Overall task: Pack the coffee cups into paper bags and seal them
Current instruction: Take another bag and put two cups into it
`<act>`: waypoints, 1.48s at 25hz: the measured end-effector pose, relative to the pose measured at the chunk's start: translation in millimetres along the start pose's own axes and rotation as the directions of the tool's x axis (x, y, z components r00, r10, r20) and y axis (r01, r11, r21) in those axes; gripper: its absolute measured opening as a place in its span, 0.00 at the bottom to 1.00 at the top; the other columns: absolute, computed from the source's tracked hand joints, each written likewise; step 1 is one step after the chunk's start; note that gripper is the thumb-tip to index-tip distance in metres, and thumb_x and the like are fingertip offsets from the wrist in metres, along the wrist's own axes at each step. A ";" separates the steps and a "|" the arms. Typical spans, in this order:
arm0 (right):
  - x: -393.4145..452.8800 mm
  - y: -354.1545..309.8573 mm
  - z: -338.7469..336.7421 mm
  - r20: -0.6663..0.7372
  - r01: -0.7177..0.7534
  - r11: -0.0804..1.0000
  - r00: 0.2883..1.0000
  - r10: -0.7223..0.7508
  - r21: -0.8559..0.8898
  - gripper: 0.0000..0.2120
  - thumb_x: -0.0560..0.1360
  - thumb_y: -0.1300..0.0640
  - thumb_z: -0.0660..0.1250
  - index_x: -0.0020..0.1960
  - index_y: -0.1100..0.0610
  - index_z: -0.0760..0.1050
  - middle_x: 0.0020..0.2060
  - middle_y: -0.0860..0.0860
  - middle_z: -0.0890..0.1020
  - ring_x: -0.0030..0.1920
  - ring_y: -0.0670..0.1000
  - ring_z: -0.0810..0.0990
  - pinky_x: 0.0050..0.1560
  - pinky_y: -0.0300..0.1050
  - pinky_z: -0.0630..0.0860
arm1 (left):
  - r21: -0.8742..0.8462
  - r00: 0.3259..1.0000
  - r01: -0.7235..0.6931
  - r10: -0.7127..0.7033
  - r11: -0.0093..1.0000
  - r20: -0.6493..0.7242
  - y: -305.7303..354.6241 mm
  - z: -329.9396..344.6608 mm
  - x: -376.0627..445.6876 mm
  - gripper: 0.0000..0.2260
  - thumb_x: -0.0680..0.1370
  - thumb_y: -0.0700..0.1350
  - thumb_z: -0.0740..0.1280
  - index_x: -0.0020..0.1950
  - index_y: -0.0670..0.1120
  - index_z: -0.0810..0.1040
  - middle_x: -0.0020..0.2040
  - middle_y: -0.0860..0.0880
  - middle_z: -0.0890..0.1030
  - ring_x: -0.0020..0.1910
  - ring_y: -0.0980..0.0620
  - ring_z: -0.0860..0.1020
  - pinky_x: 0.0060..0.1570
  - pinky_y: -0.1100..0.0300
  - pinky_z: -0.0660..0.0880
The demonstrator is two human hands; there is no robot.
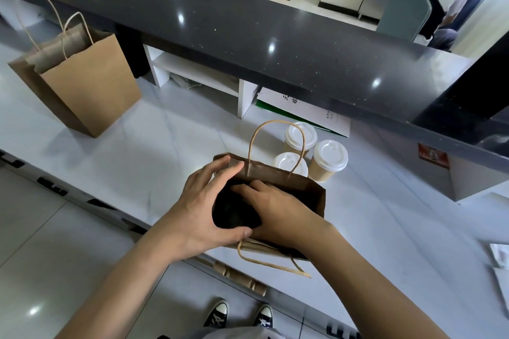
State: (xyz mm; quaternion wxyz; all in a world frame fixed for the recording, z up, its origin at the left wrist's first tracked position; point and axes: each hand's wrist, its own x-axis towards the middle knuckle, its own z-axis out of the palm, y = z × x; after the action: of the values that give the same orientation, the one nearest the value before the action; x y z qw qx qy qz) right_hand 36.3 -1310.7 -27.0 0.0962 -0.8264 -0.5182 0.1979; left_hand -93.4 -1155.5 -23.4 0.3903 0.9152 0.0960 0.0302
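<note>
Near bag (311, 192) stands at the near edge of the tabletop (137, 162), mouth up, being spread open. Left hand (203, 206) is wrapped over the left rim, fingers curled on the far wall, thumb on the near one. Right hand (275, 209) is reached into the mouth, fingers tucked inside; what they touch is hidden in shadow, so its grip cannot be told.

Three lidded cups (329, 159) wait just beyond the bag, touching or nearly so, none yet packed as far as can be seen. A second bag (91, 85) stands far left, open, contents unseen.

Judged step: bag to be squared out. The base is best pressed flat and the side folds pushed fully out, so cups sit upright. Rim should be kept held while a cup is lowered. Handles (275, 264) are best kept clear of the opening.
</note>
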 end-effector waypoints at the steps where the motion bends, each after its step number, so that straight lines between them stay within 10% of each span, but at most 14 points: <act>1: -5.9 1.1 -5.6 -0.030 0.000 0.998 1.000 0.002 0.062 0.36 0.73 0.45 0.74 0.77 0.46 0.64 0.65 0.49 0.76 0.64 0.52 0.77 0.61 0.51 0.77 | 0.000 1.000 0.000 0.000 1.000 0.001 -0.1 -0.4 0.2 0.48 0.62 0.68 0.73 0.79 0.69 0.55 0.78 0.69 0.50 0.78 0.62 0.51 0.71 0.63 0.56; 11: -67.5 27.4 -58.0 -0.390 0.006 0.838 0.887 0.247 0.545 0.06 0.79 0.57 0.71 0.54 0.49 0.83 0.44 0.41 0.84 0.49 0.44 0.83 0.51 0.34 0.78 | 0.047 1.000 -0.014 0.012 0.999 0.027 -0.8 -3.4 2.8 0.49 0.62 0.71 0.72 0.79 0.69 0.53 0.78 0.72 0.47 0.77 0.67 0.48 0.72 0.61 0.57; 20: -41.9 124.7 -46.2 -0.534 -0.264 0.807 0.636 0.558 0.529 0.03 0.78 0.57 0.70 0.51 0.50 0.81 0.44 0.44 0.83 0.45 0.43 0.82 0.46 0.42 0.80 | 0.056 0.998 0.000 -0.004 0.998 0.062 1.7 -5.5 2.0 0.48 0.64 0.63 0.80 0.78 0.69 0.56 0.77 0.73 0.45 0.76 0.70 0.46 0.70 0.64 0.56; 28: -0.7 178.7 -21.8 -0.341 -0.567 0.738 0.656 0.673 0.366 0.46 0.69 0.41 0.79 0.78 0.47 0.59 0.75 0.53 0.64 0.73 0.59 0.66 0.71 0.64 0.68 | 0.050 0.997 0.020 -0.023 0.999 0.072 6.5 -7.7 0.2 0.48 0.65 0.62 0.80 0.77 0.70 0.57 0.77 0.74 0.44 0.75 0.72 0.44 0.69 0.64 0.56; 37: 16.5 198.0 -5.3 -0.239 -0.604 0.672 0.642 0.729 0.427 0.48 0.68 0.36 0.77 0.78 0.46 0.55 0.76 0.54 0.63 0.72 0.62 0.68 0.69 0.67 0.72 | 0.073 0.996 0.018 -0.024 0.997 0.082 8.9 -8.7 0.0 0.47 0.65 0.63 0.80 0.77 0.70 0.56 0.76 0.74 0.43 0.75 0.73 0.43 0.68 0.66 0.56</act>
State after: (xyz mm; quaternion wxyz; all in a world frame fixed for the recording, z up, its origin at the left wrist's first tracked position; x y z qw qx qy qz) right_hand 207.0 -1383.6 -98.1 0.2441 -0.9555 -0.1038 0.1290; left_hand -93.2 -1155.3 -10.9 0.3610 0.9281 0.0903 -0.0156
